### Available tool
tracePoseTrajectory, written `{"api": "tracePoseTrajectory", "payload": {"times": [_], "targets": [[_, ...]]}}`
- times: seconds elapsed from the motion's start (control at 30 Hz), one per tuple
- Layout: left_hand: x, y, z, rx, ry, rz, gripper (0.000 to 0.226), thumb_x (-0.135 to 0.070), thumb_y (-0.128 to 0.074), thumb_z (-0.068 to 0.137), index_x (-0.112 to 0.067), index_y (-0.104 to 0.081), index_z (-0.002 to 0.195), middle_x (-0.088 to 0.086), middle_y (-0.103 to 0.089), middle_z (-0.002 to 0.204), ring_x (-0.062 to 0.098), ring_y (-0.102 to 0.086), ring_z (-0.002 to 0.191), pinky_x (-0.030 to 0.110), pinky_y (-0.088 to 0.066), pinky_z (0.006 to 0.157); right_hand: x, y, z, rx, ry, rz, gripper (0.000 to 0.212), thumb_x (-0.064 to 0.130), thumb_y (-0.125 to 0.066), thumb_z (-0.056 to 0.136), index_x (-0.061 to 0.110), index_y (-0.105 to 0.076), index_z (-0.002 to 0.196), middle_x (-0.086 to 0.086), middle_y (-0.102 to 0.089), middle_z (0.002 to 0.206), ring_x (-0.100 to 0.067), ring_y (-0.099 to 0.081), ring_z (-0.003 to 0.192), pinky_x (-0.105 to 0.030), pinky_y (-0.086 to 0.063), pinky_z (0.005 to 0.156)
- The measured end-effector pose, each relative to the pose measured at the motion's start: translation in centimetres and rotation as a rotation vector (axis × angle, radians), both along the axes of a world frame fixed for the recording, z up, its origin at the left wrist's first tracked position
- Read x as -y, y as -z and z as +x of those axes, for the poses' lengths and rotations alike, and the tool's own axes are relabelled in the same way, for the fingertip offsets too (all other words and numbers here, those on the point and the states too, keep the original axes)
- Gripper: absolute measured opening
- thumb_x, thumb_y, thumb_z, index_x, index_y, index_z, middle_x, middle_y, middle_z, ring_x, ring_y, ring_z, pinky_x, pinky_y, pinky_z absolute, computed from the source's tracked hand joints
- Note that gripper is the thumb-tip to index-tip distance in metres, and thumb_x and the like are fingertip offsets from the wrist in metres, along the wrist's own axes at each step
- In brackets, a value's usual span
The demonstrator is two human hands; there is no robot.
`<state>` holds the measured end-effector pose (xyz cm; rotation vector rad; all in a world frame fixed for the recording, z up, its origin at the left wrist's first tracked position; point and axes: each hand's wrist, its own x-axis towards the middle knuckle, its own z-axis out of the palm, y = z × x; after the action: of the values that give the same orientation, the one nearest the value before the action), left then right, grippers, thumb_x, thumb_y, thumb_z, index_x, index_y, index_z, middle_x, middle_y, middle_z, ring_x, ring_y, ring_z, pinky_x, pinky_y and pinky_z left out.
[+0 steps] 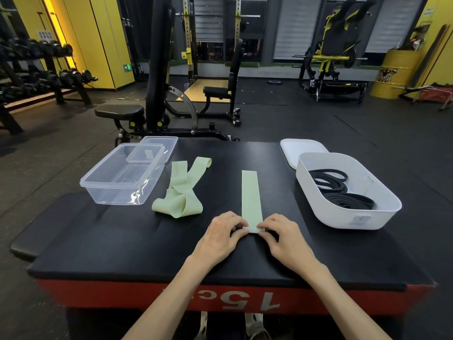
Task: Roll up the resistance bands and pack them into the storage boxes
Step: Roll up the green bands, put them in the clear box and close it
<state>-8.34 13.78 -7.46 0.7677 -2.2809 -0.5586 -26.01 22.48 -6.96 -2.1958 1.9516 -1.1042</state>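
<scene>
A pale green resistance band (pixel 250 192) lies flat and straight on the black padded top (pixel 122 241), running away from me. Its near end is folded over into a small roll. My left hand (pixel 221 235) and my right hand (pixel 282 238) pinch that rolled end from either side. A second pale green band (pixel 180 192) lies crumpled and looped to the left. Left of it stands an empty clear plastic box (pixel 117 190) with its clear lid (pixel 160 147) leaning behind it. At the right a white box (pixel 318 192) holds black bands (pixel 343 195).
A white lid (pixel 297 149) lies behind the white box. The padded top sits on a red plyo box marked 15 (pixel 98 294). Beyond it stand a black weight bench (pixel 137 111), a squat rack, a dumbbell rack at left and a yellow drum (pixel 394 72) at right.
</scene>
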Motion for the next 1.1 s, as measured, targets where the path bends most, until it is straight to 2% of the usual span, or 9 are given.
{"api": "tracePoseTrajectory", "payload": {"times": [0.07, 0.17, 0.27, 0.5, 0.77, 0.93, 1.0, 1.1], "targets": [[-0.01, -0.02, -0.13, 0.003, -0.013, 0.001, 0.008, -0.023, -0.065, 0.090, -0.017, -0.069, 0.092, -0.007, -0.061, 0.087, 0.001, -0.047, 0.074, 0.012, -0.037, 0.075, 0.05, 0.07, 0.03, -0.017, 0.009, 0.007, 0.012, 0.009, -0.069, 0.084, 0.013, -0.073, 0.095, 0.006, -0.062, 0.088, -0.011, -0.058, 0.085, -0.021, -0.045, 0.078], [-0.07, 0.04, -0.22, 0.016, -0.020, -0.009, 0.009, -0.023, -0.063, 0.091, -0.015, -0.068, 0.092, -0.005, -0.061, 0.088, 0.004, -0.048, 0.078, 0.019, -0.040, 0.078, -0.04, 0.09, 0.06, -0.031, 0.018, 0.020, 0.013, 0.009, -0.067, 0.086, 0.011, -0.073, 0.097, 0.006, -0.062, 0.090, -0.010, -0.057, 0.086, -0.013, -0.039, 0.079], [-0.16, 0.03, -0.16, 0.025, -0.027, -0.007, 0.010, -0.025, -0.063, 0.091, -0.015, -0.067, 0.092, -0.007, -0.058, 0.086, 0.006, -0.049, 0.079, 0.019, -0.040, 0.078, -0.19, -0.01, 0.13, -0.032, 0.012, 0.019, 0.012, 0.006, -0.068, 0.084, 0.010, -0.073, 0.095, 0.004, -0.062, 0.089, -0.010, -0.057, 0.085, -0.010, -0.036, 0.079], [-0.31, 0.00, 0.11, 0.037, -0.020, -0.008, 0.011, -0.027, -0.063, 0.091, -0.017, -0.067, 0.091, -0.010, -0.057, 0.083, 0.004, -0.046, 0.078, 0.016, -0.036, 0.077, -0.31, -0.02, 0.03, -0.027, -0.009, 0.020, 0.013, 0.005, -0.068, 0.084, 0.010, -0.073, 0.095, 0.003, -0.063, 0.089, -0.011, -0.058, 0.084, -0.013, -0.040, 0.078], [-0.66, -0.31, 0.23, 0.034, -0.013, -0.031, 0.006, -0.026, -0.063, 0.091, -0.020, -0.062, 0.092, -0.010, -0.056, 0.077, 0.007, -0.048, 0.073, 0.016, -0.038, 0.073, -0.16, 0.10, -0.14, -0.009, -0.015, 0.008, 0.013, 0.006, -0.068, 0.083, 0.012, -0.074, 0.093, 0.005, -0.063, 0.087, -0.009, -0.058, 0.081, -0.023, -0.049, 0.076], [-0.55, -0.33, 0.15, 0.016, -0.014, -0.059, 0.006, -0.026, -0.065, 0.089, -0.021, -0.062, 0.087, -0.011, -0.057, 0.083, 0.005, -0.048, 0.075, 0.017, -0.040, 0.075, -0.08, 0.10, -0.12, 0.003, -0.001, 0.012, 0.012, 0.009, -0.069, 0.083, 0.014, -0.075, 0.093, 0.008, -0.056, 0.087, -0.004, -0.051, 0.079, -0.006, -0.035, 0.076], [-0.49, -0.23, 0.21, 0.018, 0.010, -0.065, 0.009, -0.029, -0.066, 0.087, -0.022, -0.061, 0.088, -0.012, -0.056, 0.084, 0.004, -0.047, 0.074, 0.014, -0.039, 0.074, -0.11, 0.17, -0.07, 0.000, 0.005, 0.014, 0.011, 0.010, -0.068, 0.085, 0.014, -0.075, 0.093, 0.008, -0.057, 0.086, -0.006, -0.053, 0.078, -0.011, -0.039, 0.075], [-0.42, -0.12, 0.34, 0.029, 0.028, -0.059, 0.010, -0.031, -0.065, 0.087, -0.023, -0.060, 0.091, -0.013, -0.056, 0.085, 0.004, -0.048, 0.075, 0.017, -0.040, 0.075, -0.21, 0.19, 0.06, -0.013, 0.011, 0.003, 0.013, 0.010, -0.067, 0.086, 0.013, -0.072, 0.096, 0.006, -0.059, 0.087, -0.009, -0.056, 0.080, -0.018, -0.044, 0.074]]}}
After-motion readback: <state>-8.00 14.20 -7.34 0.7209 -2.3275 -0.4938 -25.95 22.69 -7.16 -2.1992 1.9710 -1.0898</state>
